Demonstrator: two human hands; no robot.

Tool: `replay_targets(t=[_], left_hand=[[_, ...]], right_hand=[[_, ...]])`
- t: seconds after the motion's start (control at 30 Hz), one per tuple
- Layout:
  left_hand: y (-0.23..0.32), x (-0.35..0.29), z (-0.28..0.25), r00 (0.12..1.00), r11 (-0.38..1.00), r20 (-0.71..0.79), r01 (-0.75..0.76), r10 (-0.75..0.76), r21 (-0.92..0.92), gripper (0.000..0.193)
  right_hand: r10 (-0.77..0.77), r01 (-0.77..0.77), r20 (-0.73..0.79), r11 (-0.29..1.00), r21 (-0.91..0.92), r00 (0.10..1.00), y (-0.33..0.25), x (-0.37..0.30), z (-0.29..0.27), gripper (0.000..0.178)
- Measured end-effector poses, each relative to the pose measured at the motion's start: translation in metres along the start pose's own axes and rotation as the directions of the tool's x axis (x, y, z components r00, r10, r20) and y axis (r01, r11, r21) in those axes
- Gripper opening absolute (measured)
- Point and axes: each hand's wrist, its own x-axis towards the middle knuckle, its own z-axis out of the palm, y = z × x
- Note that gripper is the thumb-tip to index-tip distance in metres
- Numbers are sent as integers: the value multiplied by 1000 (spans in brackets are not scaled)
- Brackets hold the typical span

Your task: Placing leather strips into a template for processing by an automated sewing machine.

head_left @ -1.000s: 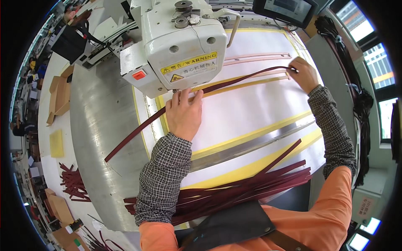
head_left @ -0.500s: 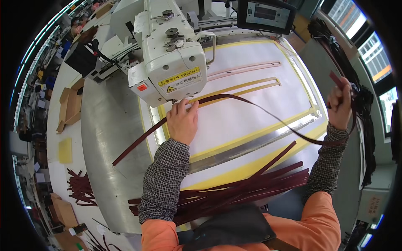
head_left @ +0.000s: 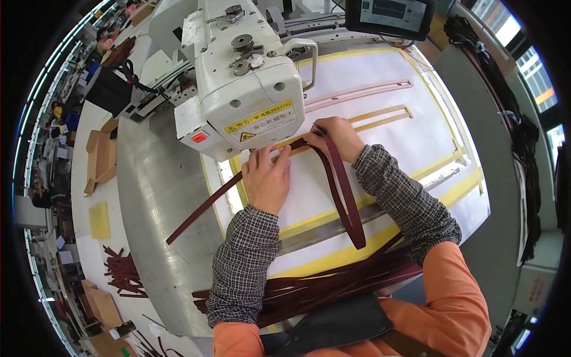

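Note:
A long dark red strap (head_left: 208, 208) runs slantwise beneath the head of a white industrial sewing machine (head_left: 238, 89). My left hand (head_left: 266, 181) pins it with closed fingers onto the white template sheet (head_left: 315, 196), just under the machine head. To its right, my right hand (head_left: 338, 140) pinches the same strap close to the narrow tan outline (head_left: 380, 113) on the sheet. Between the hands and my body the strap doubles back in a hanging loop. The needle area is partly hidden by the machine head and my fingers.
A pile of dark red straps (head_left: 333, 285) lies along the near edge, with another bundle (head_left: 123, 271) at left. Cardboard boxes (head_left: 101, 157) and a yellow pad (head_left: 99, 220) are beyond the metal plate (head_left: 157, 172). A control screen (head_left: 389, 15) stands at back right; dark straps hang by the window.
My right hand has come in from the far right to beside the left hand, bringing the strap's end and folding it into a loop. The left hand still presses the strap.

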Motion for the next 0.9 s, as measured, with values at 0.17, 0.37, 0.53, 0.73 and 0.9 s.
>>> replay_targets(t=[0.17,0.37,0.53,0.73,0.9], left_hand=[[-2,-2,0,1000,1000,-15,0,0,-8,40],[0,-1,1,1000,1000,-11,12,-12,-7,41],[3,-1,1,1000,1000,-4,17,-17,7,40],[3,-1,0,1000,1000,-4,16,-16,8,39],[1,0,0,1000,1000,-16,-2,3,26,38]], right_hand=[[199,-202,44,976,79,979,6,5,-13,35],[118,-117,87,993,-10,989,8,12,-7,31],[19,-1,114,988,-155,993,3,12,-1,31],[19,-4,113,992,-128,993,-8,12,-3,32],[111,-113,123,993,13,986,11,6,-12,35]])
